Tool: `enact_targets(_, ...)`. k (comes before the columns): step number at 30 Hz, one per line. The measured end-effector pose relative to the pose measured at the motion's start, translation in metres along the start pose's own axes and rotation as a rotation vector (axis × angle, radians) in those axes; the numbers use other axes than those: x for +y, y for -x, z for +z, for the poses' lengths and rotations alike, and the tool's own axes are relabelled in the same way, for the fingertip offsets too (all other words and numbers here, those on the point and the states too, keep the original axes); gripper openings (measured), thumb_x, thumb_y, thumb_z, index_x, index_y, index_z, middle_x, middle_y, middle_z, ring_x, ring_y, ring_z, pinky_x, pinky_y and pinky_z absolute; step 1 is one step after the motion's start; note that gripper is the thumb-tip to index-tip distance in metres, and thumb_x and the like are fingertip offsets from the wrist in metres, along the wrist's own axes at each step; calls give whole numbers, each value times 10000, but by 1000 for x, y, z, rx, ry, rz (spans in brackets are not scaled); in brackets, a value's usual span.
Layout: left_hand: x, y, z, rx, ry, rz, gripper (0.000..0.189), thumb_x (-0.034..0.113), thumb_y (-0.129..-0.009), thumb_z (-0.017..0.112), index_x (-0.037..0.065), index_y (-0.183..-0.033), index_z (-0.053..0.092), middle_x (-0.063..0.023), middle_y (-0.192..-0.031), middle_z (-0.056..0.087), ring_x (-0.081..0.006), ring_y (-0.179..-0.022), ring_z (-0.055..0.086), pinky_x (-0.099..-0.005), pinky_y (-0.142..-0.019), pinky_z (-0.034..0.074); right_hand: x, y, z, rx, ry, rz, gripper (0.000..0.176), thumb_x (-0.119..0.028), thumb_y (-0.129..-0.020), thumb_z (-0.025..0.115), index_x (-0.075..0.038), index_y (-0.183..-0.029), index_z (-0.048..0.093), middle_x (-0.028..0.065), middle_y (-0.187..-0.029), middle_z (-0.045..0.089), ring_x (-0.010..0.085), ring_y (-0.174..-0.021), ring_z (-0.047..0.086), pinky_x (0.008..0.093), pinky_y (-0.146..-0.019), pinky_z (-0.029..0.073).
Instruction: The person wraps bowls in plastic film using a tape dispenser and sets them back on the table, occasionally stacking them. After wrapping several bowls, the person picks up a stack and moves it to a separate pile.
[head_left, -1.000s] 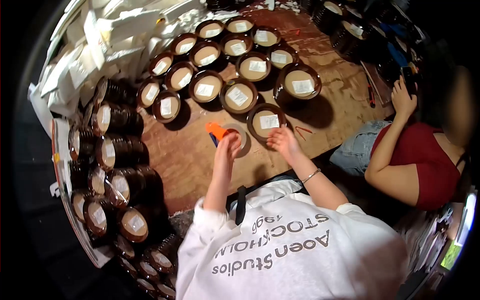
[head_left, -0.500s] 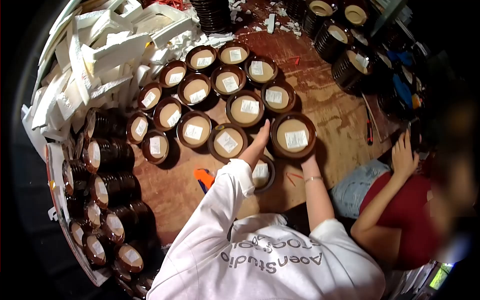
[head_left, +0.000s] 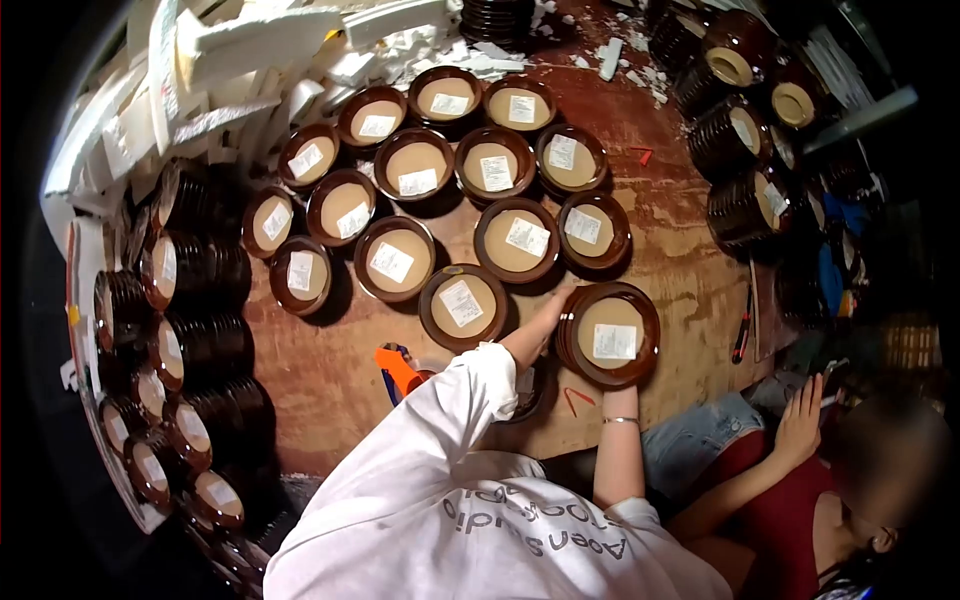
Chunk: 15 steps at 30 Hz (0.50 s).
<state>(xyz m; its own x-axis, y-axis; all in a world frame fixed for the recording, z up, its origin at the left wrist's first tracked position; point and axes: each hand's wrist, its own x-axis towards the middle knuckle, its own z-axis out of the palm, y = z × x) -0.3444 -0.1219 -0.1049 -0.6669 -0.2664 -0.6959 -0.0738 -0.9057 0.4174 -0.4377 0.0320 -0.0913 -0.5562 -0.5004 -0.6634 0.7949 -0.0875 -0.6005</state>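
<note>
A stack of brown glazed dishes (head_left: 613, 342), its top base showing unglazed tan with a white label, is between my hands. My left hand (head_left: 545, 328) presses on its left side, the fingertips partly hidden behind it. Under the near edge is my right hand (head_left: 620, 392), mostly hidden, with a bracelet at the wrist. Whether the stack rests on the table is hard to tell. Close by on the left stands another labelled dish stack (head_left: 463, 305). My left forearm partly covers a further dish (head_left: 530, 395).
Several labelled dish stacks (head_left: 412, 172) spread across the wooden table (head_left: 690, 300). An orange tape dispenser (head_left: 400, 370) lies left of my sleeve. White foam scraps (head_left: 230, 50) pile up at the far left. More dishes (head_left: 205, 270) line the left edge. A person (head_left: 740, 490) sits at right, near a cutter (head_left: 742, 325).
My left hand has come from beside the stack onto its left side. The stack has turned a little, now showing several rims on its left. The whole view has shifted.
</note>
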Motion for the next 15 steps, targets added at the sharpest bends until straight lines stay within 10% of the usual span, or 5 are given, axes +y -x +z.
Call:
enact_targets(6, 40, 91, 48, -108, 38, 39, 511, 472, -819, 397, 75, -1133, 466, -106, -1066, 544, -183, -955, 504, -303, -829, 388, -39, 32, 9, -100, 65, -32, 384, -341, -864, 379, -42, -1073, 498, 87, -1035, 542, 173, -922, 513, 296, -800, 423)
enact_targets(15, 17, 214, -49, 132, 458, 375, 454, 407, -826, 443, 43, -1093, 491, -111, -1059, 541, -200, -944, 521, -311, -825, 415, 38, 100, 110, -540, 216, 245, 363, -330, -861, 390, -40, -1038, 518, 86, -989, 565, 165, -872, 533, 286, -766, 440)
